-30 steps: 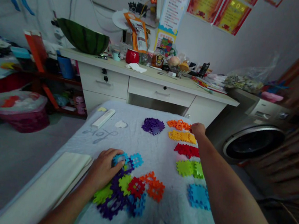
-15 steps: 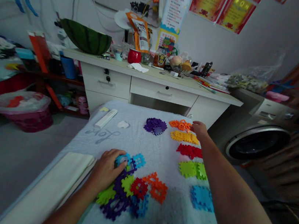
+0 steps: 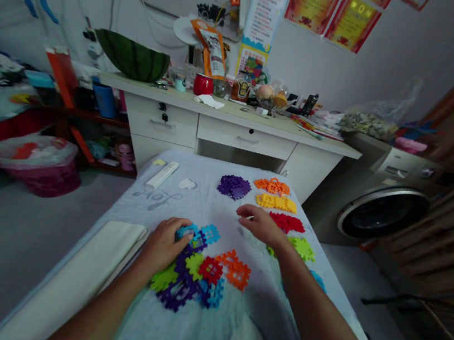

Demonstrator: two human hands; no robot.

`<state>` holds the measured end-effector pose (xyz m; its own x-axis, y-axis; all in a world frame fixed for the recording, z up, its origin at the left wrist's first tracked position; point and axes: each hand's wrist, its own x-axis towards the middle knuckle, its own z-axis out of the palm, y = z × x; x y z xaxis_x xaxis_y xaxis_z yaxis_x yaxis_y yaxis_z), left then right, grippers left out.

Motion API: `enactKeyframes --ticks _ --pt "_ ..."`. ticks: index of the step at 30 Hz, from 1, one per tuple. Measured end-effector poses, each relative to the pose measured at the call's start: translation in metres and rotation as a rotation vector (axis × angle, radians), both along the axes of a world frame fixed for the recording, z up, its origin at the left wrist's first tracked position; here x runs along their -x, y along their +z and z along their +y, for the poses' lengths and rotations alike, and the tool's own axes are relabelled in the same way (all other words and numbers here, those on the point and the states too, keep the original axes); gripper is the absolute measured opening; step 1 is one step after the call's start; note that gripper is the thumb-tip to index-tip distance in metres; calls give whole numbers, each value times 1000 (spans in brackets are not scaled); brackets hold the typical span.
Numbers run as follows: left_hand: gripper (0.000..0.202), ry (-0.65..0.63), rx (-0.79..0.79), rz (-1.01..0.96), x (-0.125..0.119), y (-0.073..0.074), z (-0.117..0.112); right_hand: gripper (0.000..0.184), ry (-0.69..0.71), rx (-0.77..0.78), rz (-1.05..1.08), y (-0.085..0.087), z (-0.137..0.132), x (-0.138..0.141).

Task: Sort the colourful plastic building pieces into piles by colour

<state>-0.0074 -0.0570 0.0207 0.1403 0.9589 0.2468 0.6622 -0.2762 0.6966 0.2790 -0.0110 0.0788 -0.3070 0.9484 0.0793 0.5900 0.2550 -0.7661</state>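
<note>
My left hand [image 3: 166, 245] rests at the upper left of a mixed heap, thumb and fingers curled on a light-blue interlocking tile [image 3: 187, 231]. Beside it in the heap are another light-blue tile [image 3: 210, 233], a large purple tile [image 3: 176, 292], green tiles [image 3: 195, 266], a red tile [image 3: 211, 269] and orange tiles [image 3: 238, 273]. My right hand [image 3: 259, 223] hovers over the cloth, fingers loosely apart with nothing visible in them. Around it lie colour-sorted piles: purple [image 3: 233, 187], orange [image 3: 272, 186], yellow [image 3: 276, 202], red [image 3: 287, 223] and green [image 3: 302, 248]. My right forearm partly covers the green and blue piles.
A white remote-like bar [image 3: 162, 175] lies at the far left of the cloth-covered table [image 3: 200, 206]. Folded white material [image 3: 80, 279] runs along the left edge. A cluttered desk [image 3: 227, 111] stands behind, with a washing machine [image 3: 371, 190] to the right.
My right hand has left the orange pile and come left and nearer, past the red pile. My left hand stays on the light-blue tile. The view has shifted slightly.
</note>
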Motion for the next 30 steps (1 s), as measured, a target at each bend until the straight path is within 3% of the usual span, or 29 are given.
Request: enactKeyframes --ticks 6,9,14,18,21,26,30 --pt "29 -1 -17 -43 1 -1 0 53 193 -154 -269 -26 -31 53" --pt "28 -10 -24 -62 3 -4 1 51 231 -182 -302 -29 -31 63" --pt "28 7 -25 -56 2 -3 1 45 163 -180 -335 -29 -28 58" --pt "28 10 -28 -18 2 -2 0 45 85 -200 -350 -28 -28 43" --pt "29 8 -23 -10 2 -5 1 44 25 -221 -352 -18 -29 24" --pt "31 1 -2 -51 3 -9 2 44 -80 -272 -339 13 -41 -31" --pt "31 -6 4 -67 3 -5 0 43 -127 -237 -358 22 -66 -79"
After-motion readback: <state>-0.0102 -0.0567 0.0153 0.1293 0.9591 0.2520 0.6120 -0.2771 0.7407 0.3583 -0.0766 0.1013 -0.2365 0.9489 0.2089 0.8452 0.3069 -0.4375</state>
